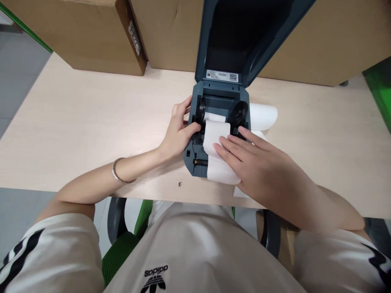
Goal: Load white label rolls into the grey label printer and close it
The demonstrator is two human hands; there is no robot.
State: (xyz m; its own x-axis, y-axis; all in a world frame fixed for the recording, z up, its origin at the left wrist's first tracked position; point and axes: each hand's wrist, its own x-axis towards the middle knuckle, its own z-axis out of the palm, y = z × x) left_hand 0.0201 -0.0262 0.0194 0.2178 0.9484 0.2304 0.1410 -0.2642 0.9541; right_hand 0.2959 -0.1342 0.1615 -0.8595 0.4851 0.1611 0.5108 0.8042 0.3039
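Cardboard boxes (70, 36) stand on a pale table (79, 118); below, a green chair (117, 254); grey floor tiles (18, 81)

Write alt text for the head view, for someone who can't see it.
An open printer sits on a table, the left hand holding its left edge while the right hand touches white paper draped over its front. Cardboard boxes stand behind.

Raised lid (241, 40) partly beyond the top edge
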